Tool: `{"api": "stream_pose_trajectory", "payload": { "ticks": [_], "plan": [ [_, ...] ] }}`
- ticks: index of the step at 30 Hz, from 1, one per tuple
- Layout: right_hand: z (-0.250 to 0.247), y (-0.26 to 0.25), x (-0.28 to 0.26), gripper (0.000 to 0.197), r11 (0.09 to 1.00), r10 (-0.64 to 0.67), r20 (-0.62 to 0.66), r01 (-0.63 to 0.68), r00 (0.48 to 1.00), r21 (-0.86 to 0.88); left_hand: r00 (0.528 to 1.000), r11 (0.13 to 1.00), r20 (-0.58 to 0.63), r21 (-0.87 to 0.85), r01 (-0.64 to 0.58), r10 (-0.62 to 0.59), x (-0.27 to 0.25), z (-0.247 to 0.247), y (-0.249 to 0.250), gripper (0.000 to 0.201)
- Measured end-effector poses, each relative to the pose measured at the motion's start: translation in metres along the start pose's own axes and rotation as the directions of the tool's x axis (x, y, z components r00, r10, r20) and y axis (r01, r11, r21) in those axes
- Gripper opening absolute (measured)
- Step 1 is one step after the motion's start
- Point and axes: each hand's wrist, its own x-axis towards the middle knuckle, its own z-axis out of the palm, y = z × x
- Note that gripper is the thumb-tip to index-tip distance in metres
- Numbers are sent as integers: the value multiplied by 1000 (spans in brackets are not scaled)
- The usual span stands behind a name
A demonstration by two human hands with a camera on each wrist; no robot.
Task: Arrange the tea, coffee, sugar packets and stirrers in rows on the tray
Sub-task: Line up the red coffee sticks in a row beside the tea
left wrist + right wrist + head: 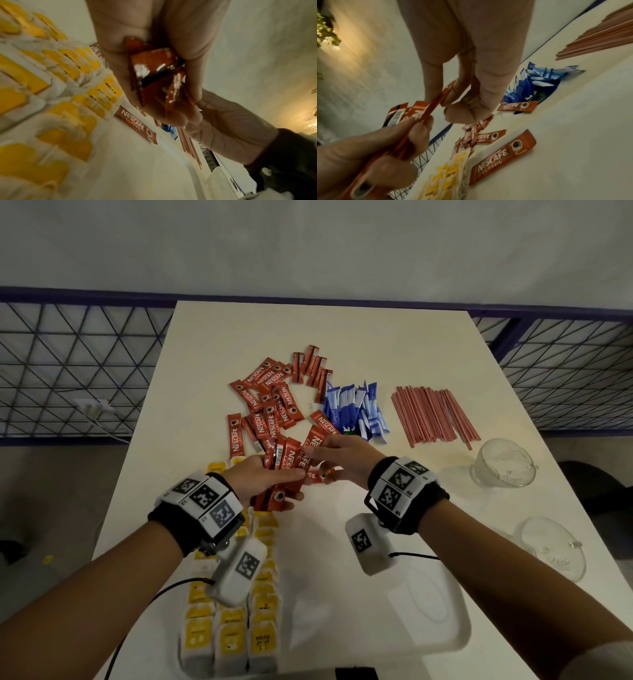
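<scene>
1. The left hand (255, 479) curls thumb and fingers round a bundle of Nescafé coffee sticks (287, 465), above the table's middle.
2. The right hand (346, 457) pinches the bundle's far end.
3. The sticks' long axes run near-left to far-right.

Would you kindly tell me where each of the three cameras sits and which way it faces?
Head: worn on the head, looks forward and down at the table, tray and both forearms.
Left wrist: looks along the left hand at the coffee sachets in its grip; tea bags lie beyond.
Right wrist: looks along the right hand, pinching one sachet; sugar packets and stirrers lie beyond.
Shared: both wrist views show the other hand and the held bundle.
</scene>
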Motion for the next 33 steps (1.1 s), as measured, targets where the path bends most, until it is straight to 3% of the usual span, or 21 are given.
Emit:
{"api": "stream_pose_trajectory", "payload": {
  "ticks": [4,7,9,13,16,21,26,30,33],
  "plan": [
    [-2,0,0,18,992,-6,55,-1,998,124,999,994,-23,110,-23,26,1,3,-3,18],
    [-5,-5,2,17,986,-47,49,39,998,165,992,977,-116,212,-19,44,4,2,-7,27],
    [-7,-5,2,8,992,-56,62,48,997,113,986,977,-157,210,-27,61,6,-3,-9,29],
    [-6,2,0,13,983,-27,146,52,989,-174,975,989,-206,135,-57,85,5,-9,-9,32],
    [-1,4,-2,9,982,-27,210,65,977,-177,970,983,-209,159,-90,123,7,-7,-6,31],
    [-2,7,-3,10,975,-22,167,58,986,-215,948,970,-272,218,-106,165,12,-7,-4,25],
    [-17,18,-6,6,994,-1,118,14,993,-110,941,979,-307,182,-90,144,12,-11,-7,23],
    [-30,31,-11,7,998,35,58,-32,998,-48,940,940,-316,340,-16,130,13,-13,-12,27],
    [-36,39,-11,10,987,105,32,-100,994,-124,932,901,-319,433,-16,170,10,-12,-12,23]
  ]
}}
